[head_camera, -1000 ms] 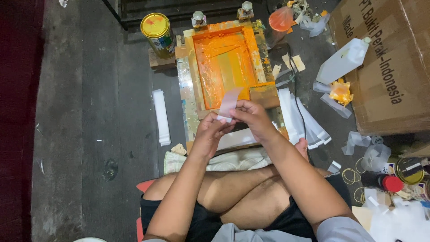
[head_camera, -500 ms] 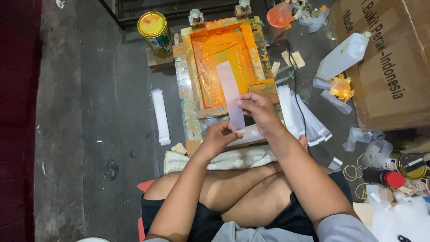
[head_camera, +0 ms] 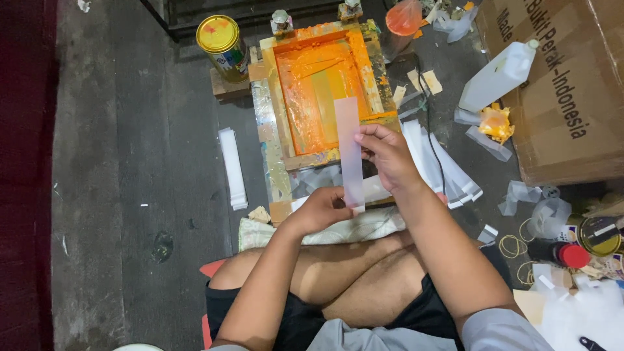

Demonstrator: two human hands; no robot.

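Observation:
I hold a long translucent plastic strip (head_camera: 349,140) lengthwise over the near edge of a wooden screen-printing frame (head_camera: 281,117) smeared with orange ink. My right hand (head_camera: 385,156) pinches the strip at its middle right edge. My left hand (head_camera: 321,209) grips its lower end, close to my crossed legs. The strip's far end lies over the orange mesh (head_camera: 312,97).
A stack of white strips (head_camera: 233,168) lies on the floor at left; more strips (head_camera: 442,162) are piled right of the frame. A yellow-lidded can (head_camera: 221,39) stands at back left. A white jug (head_camera: 497,77), a cardboard box (head_camera: 572,91) and bottles (head_camera: 559,253) crowd the right.
The strip was bunched near both hands a second ago. It is now pulled out straight, my right hand higher on it and my left hand lower.

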